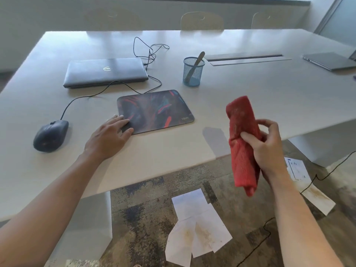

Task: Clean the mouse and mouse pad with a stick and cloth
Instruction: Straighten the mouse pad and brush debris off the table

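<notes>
Pale meeting-room tabletop [250, 97], seen from the head view, with chair backs along the far side and patterned carpet below the near edge.

On it, left to right: dark wired mouse [50, 136] off the pad, resting on bare tabletop well left of it; mouse pad [156, 110], dark with red and teal streaks, flat near the middle; blue mesh pen cup [193, 72] beyond the pad's far right corner, holding the stick [196, 63] leaned against its rim. Closed laptop [105, 73] behind the pad, black cable [148, 49] looping from it. Second closed laptop [331, 60] at far right. Loose paper sheets [196, 224] on the floor.

Left hand [110, 136] flat at the pad's near left corner, fingers [123, 122] loosely spread, tips lying on the pad edge, gripping nothing. Right hand [267, 147] raised off the near edge of the tabletop, well right of the pad, fingers curled and pinching a folded red cloth [241, 143] held upright.

Likely step: pad steadied, cloth readied for wiping; stick untouched in the cup, mouse set aside.

Next move calls for bringing the cloth down flat onto the pad and sweeping across while the left hand pins the corner against sliding. Cannot tell whether the mouse is cleaned already.
</notes>
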Demonstrator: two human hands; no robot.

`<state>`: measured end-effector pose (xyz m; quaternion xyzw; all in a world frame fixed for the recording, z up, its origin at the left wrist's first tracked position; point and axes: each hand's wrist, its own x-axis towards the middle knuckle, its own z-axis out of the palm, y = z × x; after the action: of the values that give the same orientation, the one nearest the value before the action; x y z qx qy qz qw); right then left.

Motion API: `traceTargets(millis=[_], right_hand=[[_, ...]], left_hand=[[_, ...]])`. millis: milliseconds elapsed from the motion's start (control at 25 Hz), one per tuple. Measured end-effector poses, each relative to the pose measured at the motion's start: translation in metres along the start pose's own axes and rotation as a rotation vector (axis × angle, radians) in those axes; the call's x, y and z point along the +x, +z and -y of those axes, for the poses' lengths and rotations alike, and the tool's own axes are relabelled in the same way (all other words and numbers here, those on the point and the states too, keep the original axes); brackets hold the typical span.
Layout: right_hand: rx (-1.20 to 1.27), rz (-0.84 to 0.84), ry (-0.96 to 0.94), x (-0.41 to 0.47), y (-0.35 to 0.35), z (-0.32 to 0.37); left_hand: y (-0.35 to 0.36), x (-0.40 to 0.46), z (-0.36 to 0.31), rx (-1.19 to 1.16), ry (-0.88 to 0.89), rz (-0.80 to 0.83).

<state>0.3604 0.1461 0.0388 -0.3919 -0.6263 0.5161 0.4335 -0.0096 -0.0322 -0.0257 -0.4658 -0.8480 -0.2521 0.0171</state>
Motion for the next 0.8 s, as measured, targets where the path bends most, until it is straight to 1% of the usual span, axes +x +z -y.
traceTargets(millis=[160,240,520,680,800], right_hand=[[-0.236,0.036,0.047,0.067,0.029,0.008],[-0.405,0.075,0.030,0.100,0.045,0.008],[-0.828,0.225,-0.031,0.187,0.097,0.001],[-0.861,0.264,-0.101,0.209,0.110,-0.019],[-0.747,0.221,-0.112,0.222,0.117,-0.033]], left_hand=[[0.000,-0.001,-0.001,0.001,0.005,0.001],[0.000,-0.001,-0.001,0.001,0.007,0.008],[0.004,0.001,0.000,-0.021,0.034,-0.002],[0.006,0.002,0.001,-0.023,0.057,-0.032],[0.006,0.002,0.000,-0.023,0.058,-0.044]])
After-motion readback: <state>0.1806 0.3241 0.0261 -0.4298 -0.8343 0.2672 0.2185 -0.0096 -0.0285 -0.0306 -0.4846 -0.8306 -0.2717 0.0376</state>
